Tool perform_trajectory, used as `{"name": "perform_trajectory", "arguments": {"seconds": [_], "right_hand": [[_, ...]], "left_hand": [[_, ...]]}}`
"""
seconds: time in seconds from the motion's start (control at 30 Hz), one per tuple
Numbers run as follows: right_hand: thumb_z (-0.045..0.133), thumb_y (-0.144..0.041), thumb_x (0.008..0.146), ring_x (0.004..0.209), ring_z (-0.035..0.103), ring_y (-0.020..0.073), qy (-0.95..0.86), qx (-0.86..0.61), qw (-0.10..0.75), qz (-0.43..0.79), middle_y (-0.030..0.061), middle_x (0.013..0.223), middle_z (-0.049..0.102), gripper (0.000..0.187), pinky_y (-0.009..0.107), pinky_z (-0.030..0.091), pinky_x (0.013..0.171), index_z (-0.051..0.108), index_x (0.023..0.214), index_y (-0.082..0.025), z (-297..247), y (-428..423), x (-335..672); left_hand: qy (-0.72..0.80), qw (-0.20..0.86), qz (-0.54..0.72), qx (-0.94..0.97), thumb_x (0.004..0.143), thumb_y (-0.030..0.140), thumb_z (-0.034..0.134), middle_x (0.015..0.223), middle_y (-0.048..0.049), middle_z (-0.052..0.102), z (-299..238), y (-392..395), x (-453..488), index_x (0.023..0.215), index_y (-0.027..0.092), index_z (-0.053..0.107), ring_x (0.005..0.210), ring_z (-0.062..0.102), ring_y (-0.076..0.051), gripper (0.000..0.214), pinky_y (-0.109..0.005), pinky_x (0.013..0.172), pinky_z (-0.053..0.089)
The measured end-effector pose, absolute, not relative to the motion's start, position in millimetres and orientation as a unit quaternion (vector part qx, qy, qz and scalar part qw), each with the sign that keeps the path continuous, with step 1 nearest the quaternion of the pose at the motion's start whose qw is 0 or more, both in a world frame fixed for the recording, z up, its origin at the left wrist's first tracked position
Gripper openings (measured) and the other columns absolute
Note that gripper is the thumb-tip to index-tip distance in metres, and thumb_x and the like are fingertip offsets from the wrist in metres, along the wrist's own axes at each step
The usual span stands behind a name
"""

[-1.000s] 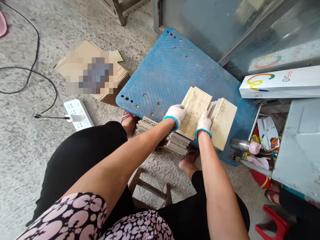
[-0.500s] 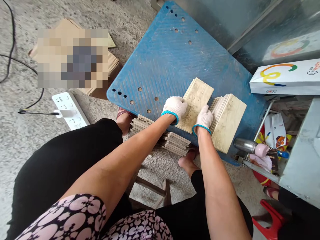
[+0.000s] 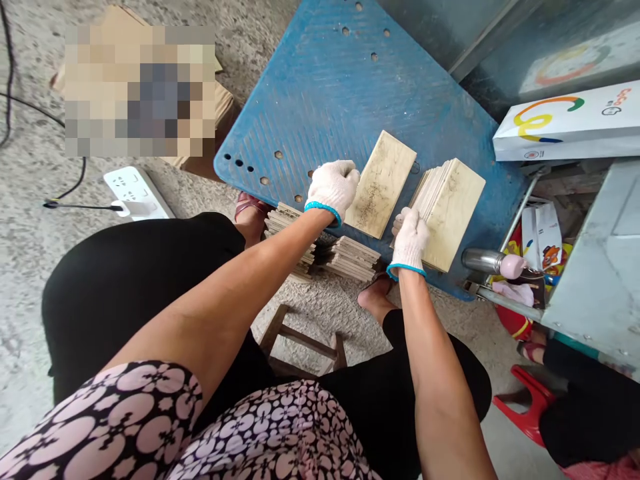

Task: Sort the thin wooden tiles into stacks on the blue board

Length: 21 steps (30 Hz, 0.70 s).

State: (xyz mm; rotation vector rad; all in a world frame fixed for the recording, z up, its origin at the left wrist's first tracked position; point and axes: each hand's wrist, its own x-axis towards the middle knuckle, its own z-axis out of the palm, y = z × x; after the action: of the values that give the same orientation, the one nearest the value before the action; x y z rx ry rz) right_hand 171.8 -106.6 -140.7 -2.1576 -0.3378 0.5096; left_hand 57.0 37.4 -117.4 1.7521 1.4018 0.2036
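Both my hands wear white knit gloves with blue cuffs. My left hand (image 3: 333,187) is closed, at the left edge of a flat pale wooden board (image 3: 384,183) with dark specks; whether it holds anything is hidden. My right hand (image 3: 411,235) is also closed, with curled fingers, at the near left side of a leaning stack of similar boards (image 3: 456,210). Its fingertips are partly hidden, so I cannot make out what they grip. Board and stack both lie on a blue plastic surface (image 3: 300,100) with small holes.
More boards are stacked (image 3: 353,259) below the blue edge, near my feet. At right are a white printed bag (image 3: 565,127), a steel flask (image 3: 483,260) and a red stool (image 3: 533,400) beside another person's leg. A power strip (image 3: 137,193) lies left, near cardboard (image 3: 225,110).
My left hand has shifted slightly left, off the middle boards. My right hand has moved away from the middle board toward the leaning stack's near side. The layered left edges of the middle boards no longer show.
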Motion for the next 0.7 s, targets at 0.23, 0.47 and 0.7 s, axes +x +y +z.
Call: {"name": "perform_trajectory", "arguments": {"seconds": [0.23, 0.47, 0.7], "right_hand": [[0.040, -0.048, 0.091, 0.075, 0.066, 0.0153, -0.008, -0.820, 0.522, 0.235, 0.0087, 0.089, 0.070, 0.047, 0.026, 0.054, 0.067, 0.068, 0.101, -0.012, -137, -150, 130], [0.036, -0.038, 0.099, 0.050, 0.051, 0.0078, 0.238, -0.728, 0.588, 0.260, -0.0038, 0.060, 0.052, 0.031, 0.018, 0.043, 0.049, 0.055, 0.083, -0.019, -143, -189, 96], [0.033, -0.042, 0.102, 0.044, 0.048, 0.0092, 0.303, -0.688, 0.547, 0.368, -0.0026, 0.055, 0.052, 0.040, 0.019, 0.038, 0.044, 0.053, 0.076, -0.019, -157, -212, 65]], "left_hand": [[0.535, 0.491, 0.008, 0.688, 0.083, 0.032, 0.052, 0.101, -0.0042, 0.071, -103, -13, 41, 0.102, 0.022, 0.071, 0.093, 0.063, -0.020, 0.028, -0.026, 0.079, 0.046], [0.529, 0.426, -0.079, 0.730, 0.086, 0.027, 0.046, 0.111, -0.0069, 0.069, -105, -62, -6, 0.116, 0.028, 0.064, 0.105, 0.064, -0.027, 0.036, -0.032, 0.083, 0.049], [0.455, 0.327, -0.188, 0.807, 0.090, 0.024, 0.041, 0.121, -0.0159, 0.061, -122, -73, -28, 0.122, 0.019, 0.058, 0.111, 0.061, -0.032, 0.037, -0.039, 0.089, 0.050]]}}
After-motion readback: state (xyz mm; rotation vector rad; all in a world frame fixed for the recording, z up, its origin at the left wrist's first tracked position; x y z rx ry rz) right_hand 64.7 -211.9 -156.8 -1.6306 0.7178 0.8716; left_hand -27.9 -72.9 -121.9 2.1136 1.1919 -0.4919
